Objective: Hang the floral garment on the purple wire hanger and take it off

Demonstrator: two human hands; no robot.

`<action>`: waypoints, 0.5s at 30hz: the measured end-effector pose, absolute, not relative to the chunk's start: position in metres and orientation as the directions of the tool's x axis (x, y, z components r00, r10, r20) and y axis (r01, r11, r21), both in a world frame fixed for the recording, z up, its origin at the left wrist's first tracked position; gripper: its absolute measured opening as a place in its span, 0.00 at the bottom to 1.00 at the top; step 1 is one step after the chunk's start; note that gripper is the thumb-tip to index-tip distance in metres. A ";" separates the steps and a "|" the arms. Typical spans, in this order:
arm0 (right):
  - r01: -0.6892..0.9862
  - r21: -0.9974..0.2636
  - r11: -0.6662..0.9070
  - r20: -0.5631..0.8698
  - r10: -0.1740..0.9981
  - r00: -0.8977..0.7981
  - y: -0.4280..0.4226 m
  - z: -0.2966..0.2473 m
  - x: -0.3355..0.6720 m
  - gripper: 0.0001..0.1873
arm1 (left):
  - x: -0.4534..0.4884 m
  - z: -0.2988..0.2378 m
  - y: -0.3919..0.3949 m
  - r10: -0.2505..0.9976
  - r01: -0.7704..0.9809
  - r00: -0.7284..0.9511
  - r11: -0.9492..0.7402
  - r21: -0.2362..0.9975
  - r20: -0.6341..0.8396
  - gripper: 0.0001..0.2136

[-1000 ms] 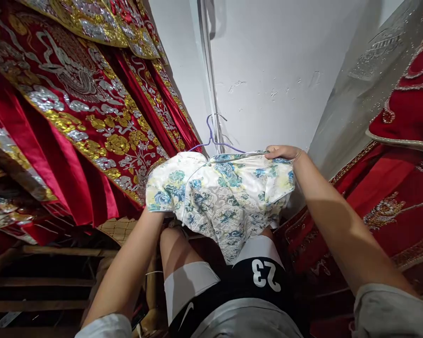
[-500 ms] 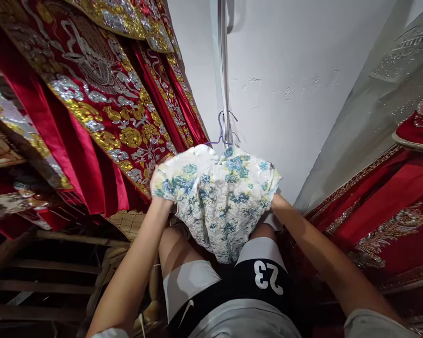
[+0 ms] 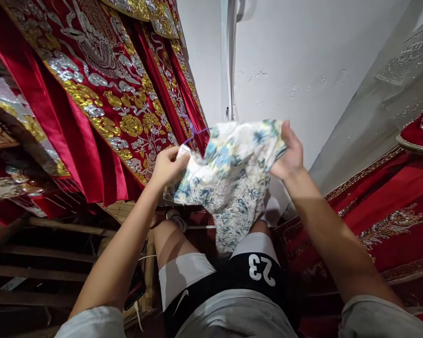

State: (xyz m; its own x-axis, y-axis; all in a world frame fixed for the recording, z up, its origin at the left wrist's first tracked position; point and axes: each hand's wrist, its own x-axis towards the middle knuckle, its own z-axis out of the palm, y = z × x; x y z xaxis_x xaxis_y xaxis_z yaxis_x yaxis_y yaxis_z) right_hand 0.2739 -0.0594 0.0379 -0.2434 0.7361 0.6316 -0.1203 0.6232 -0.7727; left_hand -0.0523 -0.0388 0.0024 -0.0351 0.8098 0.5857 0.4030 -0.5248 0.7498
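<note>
A white silky garment with blue and yellow flowers (image 3: 229, 173) is held up in front of me, bunched between both hands. My left hand (image 3: 169, 164) pinches its left edge, fingers closed on the cloth. My right hand (image 3: 289, 152) grips its upper right corner, also closed on it. A thin purple wire hanger (image 3: 193, 136) peeks out behind the garment's top left, mostly hidden. The lower part of the garment hangs down over my knees.
Red embroidered robes with gold and silver patterns (image 3: 91, 84) hang along the left. More red embroidered fabric (image 3: 384, 211) lies on the right. A white wall (image 3: 285, 61) with a vertical pipe (image 3: 231, 56) is ahead. Wooden slats (image 3: 38, 263) run below left.
Both hands rose and pulled the garment up and off its hanging position. The right hand shifted from under the hem to its top right corner. The hanger is now mostly hidden.
</note>
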 end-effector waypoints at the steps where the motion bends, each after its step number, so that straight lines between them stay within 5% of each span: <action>1: -0.053 -0.764 0.643 0.599 0.676 -0.429 -0.076 0.040 0.265 0.37 | -0.046 -0.001 -0.039 0.788 0.418 -0.057 -0.538 0.731 0.613 0.15; 4: 0.071 -0.706 0.704 0.377 0.459 -0.804 -0.119 0.029 0.247 0.36 | -0.025 -0.017 -0.044 0.678 0.314 -0.253 -0.617 0.722 0.690 0.23; 7: 0.275 -0.543 0.793 0.271 0.476 -0.837 -0.134 0.006 0.238 0.37 | -0.004 -0.026 -0.051 0.725 -0.042 -0.370 -0.637 0.770 0.580 0.28; 11: 0.543 -0.251 0.801 0.388 0.598 -0.702 -0.118 -0.030 0.224 0.61 | 0.026 -0.015 -0.064 0.951 -0.559 -0.100 -0.298 0.774 0.294 0.26; 15: 0.663 -0.129 0.738 0.504 0.624 -0.597 -0.107 -0.060 0.221 0.56 | 0.054 -0.003 -0.079 0.971 -0.681 0.152 -0.032 0.732 0.183 0.15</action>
